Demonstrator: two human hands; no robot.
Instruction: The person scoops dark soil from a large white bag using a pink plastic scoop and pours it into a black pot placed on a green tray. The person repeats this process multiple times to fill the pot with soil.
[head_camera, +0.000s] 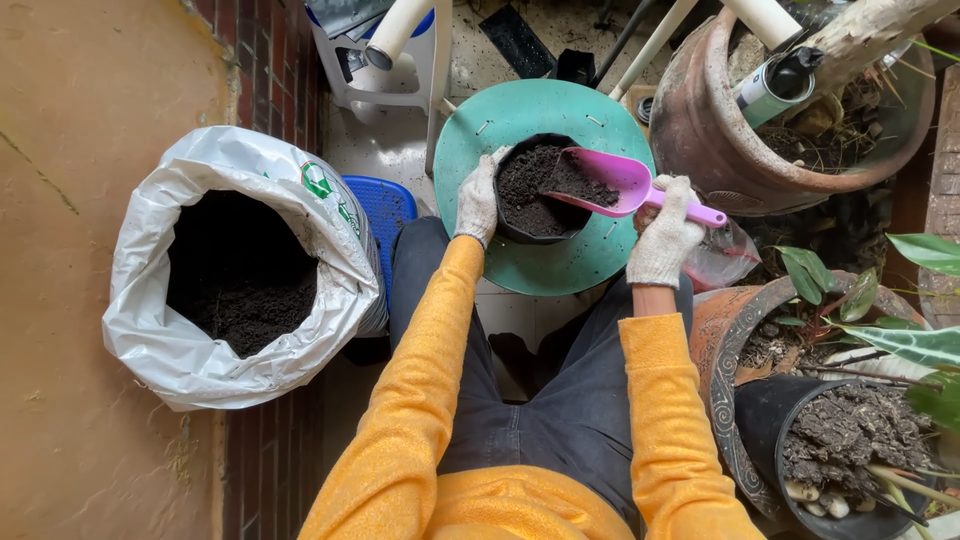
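1. Nearest the camera are two orange sleeves (430, 400) over dark trousers (545, 400); the person sits with knees apart.
2. To the near right stands a black pot (770, 430) full of lumpy soil and pale roots, inside a patterned terracotta pot (722, 350) with green leaves (900, 340) over it.
3. To the left, a white plastic sack (200, 370) stands open, dark soil showing inside, with a blue crate (385, 210) just behind it.
4. The left hand (478, 200), in a white knit glove, has its grip curled on the rim of a small black pot (510, 228), which holds dark soil.
5. That pot sits on a round teal tray (560, 265) in front of the knees.
6. The right hand (665, 235), also gloved, has its grip closed around the handle of a pink scoop (615, 180); the scoop's bowl, loaded with soil, is tilted over the small black pot.
7. Beyond the tray, a large brown ceramic pot (710, 140) holds dry leaves and a pale trunk; white pipes (395, 35) lean at the back.
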